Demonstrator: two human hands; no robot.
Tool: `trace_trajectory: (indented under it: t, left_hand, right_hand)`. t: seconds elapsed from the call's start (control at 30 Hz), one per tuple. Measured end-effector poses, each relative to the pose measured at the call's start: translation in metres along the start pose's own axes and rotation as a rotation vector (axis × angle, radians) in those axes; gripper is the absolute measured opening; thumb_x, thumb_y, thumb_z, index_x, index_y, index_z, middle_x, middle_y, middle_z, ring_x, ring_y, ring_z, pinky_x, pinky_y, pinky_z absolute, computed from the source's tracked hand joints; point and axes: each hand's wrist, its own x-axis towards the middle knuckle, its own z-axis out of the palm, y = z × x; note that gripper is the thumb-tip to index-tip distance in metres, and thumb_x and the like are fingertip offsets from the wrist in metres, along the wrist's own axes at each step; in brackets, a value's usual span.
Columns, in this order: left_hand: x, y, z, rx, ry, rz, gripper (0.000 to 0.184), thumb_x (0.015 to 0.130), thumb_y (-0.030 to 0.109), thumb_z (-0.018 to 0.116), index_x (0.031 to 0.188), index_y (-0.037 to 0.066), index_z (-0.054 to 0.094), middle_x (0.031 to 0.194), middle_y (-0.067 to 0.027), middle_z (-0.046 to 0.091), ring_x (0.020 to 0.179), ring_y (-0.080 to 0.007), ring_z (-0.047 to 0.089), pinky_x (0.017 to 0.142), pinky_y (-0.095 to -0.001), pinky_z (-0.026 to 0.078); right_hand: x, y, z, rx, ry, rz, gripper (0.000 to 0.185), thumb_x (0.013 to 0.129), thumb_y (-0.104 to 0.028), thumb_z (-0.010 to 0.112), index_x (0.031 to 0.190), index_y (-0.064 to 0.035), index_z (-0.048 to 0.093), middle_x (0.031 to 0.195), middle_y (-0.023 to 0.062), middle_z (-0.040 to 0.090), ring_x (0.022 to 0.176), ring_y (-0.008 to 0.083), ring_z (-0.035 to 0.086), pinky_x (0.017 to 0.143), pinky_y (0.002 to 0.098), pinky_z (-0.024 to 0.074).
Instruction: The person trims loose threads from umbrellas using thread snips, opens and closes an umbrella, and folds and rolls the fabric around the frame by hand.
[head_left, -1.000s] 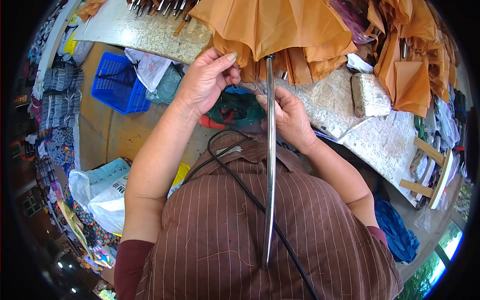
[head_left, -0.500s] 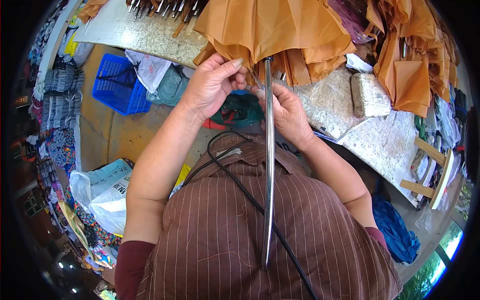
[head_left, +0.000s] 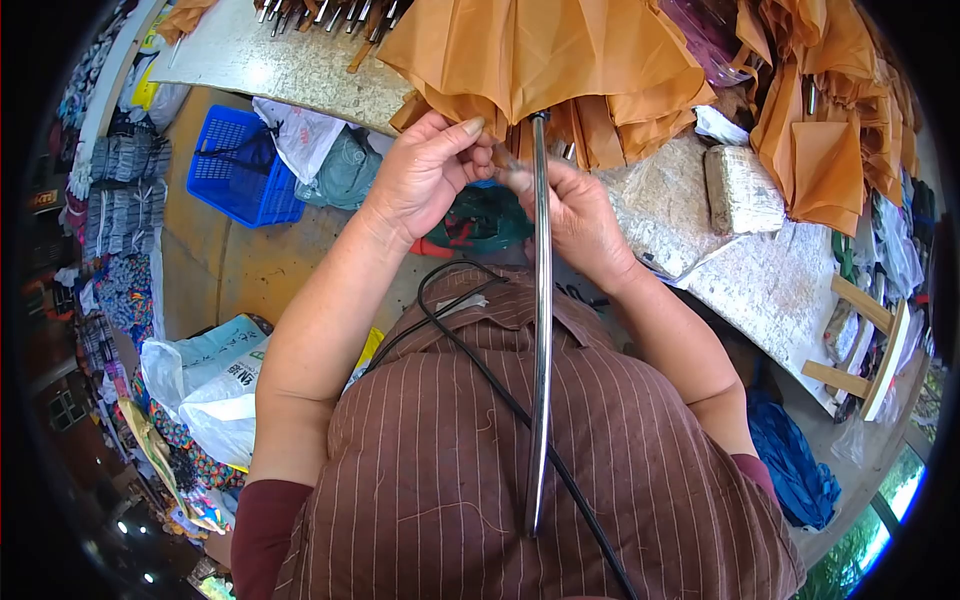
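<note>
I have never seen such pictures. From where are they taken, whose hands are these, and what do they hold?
There is no machine: a person works with two bare hands. The camera, worn on the head, looks forward and down, over the brown striped apron. The left hand is at the lower edge of the orange cloth; what it pinches is too small to tell. The right hand, partly behind the metal rod, seems to pinch something thin, too blurred to name. On the worn table lie a pale block and more orange cloth.
</note>
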Motion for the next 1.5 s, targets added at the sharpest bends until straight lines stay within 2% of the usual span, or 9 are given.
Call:
trace_trajectory:
  t: [0.07,0.17,0.33,0.53,0.63,0.73,0.97,1.33,1.5]
  left_hand:
    - [-0.001,-0.001,-0.005,-0.01,-0.002,0.001,0.011,0.089,0.012,0.056,0.097,0.005,0.054,0.082,-0.0042,0.058,0.072,-0.0125,0.054,0.068,-0.0282,0.048]
    - [-0.004,0.002,-0.01,-0.026,-0.012,0.002,0.009,0.089,0.011,0.056,0.096,0.005,0.055,0.083,-0.005,0.057,0.072,-0.0135,0.054,0.068,-0.0287,0.047]
    - [-0.014,-0.006,-0.013,-0.061,-0.094,-0.037,0.009,0.09,0.013,0.054,0.095,0.006,0.055,0.085,-0.0058,0.057,0.072,-0.0134,0.054,0.066,-0.029,0.046]
    - [-0.031,-0.016,-0.001,0.011,-0.197,-0.156,0.014,0.091,0.016,0.054,0.098,0.005,0.054,0.085,-0.0058,0.059,0.07,-0.0139,0.057,0.066,-0.028,0.048]
    - [-0.035,-0.021,0.005,0.062,-0.228,-0.204,0.018,0.091,0.02,0.055,0.102,0.006,0.053,0.087,-0.0051,0.059,0.074,-0.0134,0.058,0.068,-0.0274,0.049]
    - [-0.038,-0.024,0.005,0.109,-0.276,-0.226,0.021,0.09,0.021,0.056,0.106,0.007,0.051,0.092,-0.0054,0.059,0.081,-0.0137,0.058,0.072,-0.028,0.049]
    - [-0.041,-0.032,-0.004,0.093,-0.233,-0.26,0.022,0.09,0.021,0.056,0.105,0.007,0.051,0.092,-0.0062,0.059,0.08,-0.0142,0.058,0.071,-0.0291,0.048]
    - [-0.041,-0.039,-0.003,0.095,-0.246,-0.278,0.023,0.089,0.021,0.056,0.105,0.005,0.052,0.09,-0.0075,0.059,0.077,-0.0161,0.059,0.07,-0.0289,0.049]
    - [-0.043,-0.038,-0.006,0.1,-0.224,-0.277,0.022,0.09,0.021,0.055,0.105,0.005,0.052,0.09,-0.0074,0.059,0.076,-0.0162,0.059,0.07,-0.029,0.049]
  right_hand:
    - [-0.009,-0.003,-0.003,-0.224,-0.051,0.02,0.03,0.091,-0.027,0.057,0.098,0.0017,0.063,0.067,0.0015,0.057,0.059,0.0086,0.048,0.057,0.0232,0.0428]
    - [-0.024,0.009,-0.011,-0.186,-0.002,-0.006,0.029,0.09,-0.026,0.058,0.097,0.0016,0.063,0.069,0.0036,0.057,0.062,0.011,0.051,0.06,0.0251,0.0446]
    - [-0.044,0.012,-0.017,0.312,0.175,0.122,0.036,0.095,-0.037,0.047,0.104,-0.0022,0.051,0.072,-0.0002,0.043,0.051,0.0054,0.039,0.045,0.0203,0.0327]
    - [-0.031,-0.005,-0.006,0.606,0.292,0.034,0.038,0.095,-0.041,0.046,0.103,-0.0041,0.049,0.07,0.0006,0.043,0.048,0.0063,0.039,0.043,0.0207,0.0314]
    - [-0.03,-0.01,-0.01,0.705,0.247,0.041,0.037,0.095,-0.041,0.045,0.101,-0.0051,0.049,0.068,0.0004,0.043,0.045,0.0069,0.039,0.041,0.0211,0.0317]
    - [-0.038,-0.011,-0.012,0.665,0.238,-0.011,0.035,0.096,-0.04,0.043,0.1,-0.0055,0.049,0.066,0.0,0.043,0.042,0.0071,0.038,0.04,0.0211,0.0322]
    - [-0.05,-0.006,-0.007,0.621,0.19,0.066,0.034,0.097,-0.038,0.042,0.101,-0.0057,0.05,0.066,0.0004,0.043,0.043,0.0072,0.039,0.04,0.0202,0.0327]
    - [-0.046,-0.003,-0.015,0.569,0.207,-0.061,0.032,0.097,-0.036,0.041,0.098,-0.0042,0.049,0.062,-0.0004,0.041,0.042,0.0059,0.037,0.04,0.0193,0.0315]
    - [-0.068,0.019,-0.023,0.461,0.102,0.105,0.03,0.097,-0.033,0.043,0.096,-0.0042,0.051,0.063,-0.0007,0.043,0.043,0.0052,0.037,0.041,0.018,0.0318]
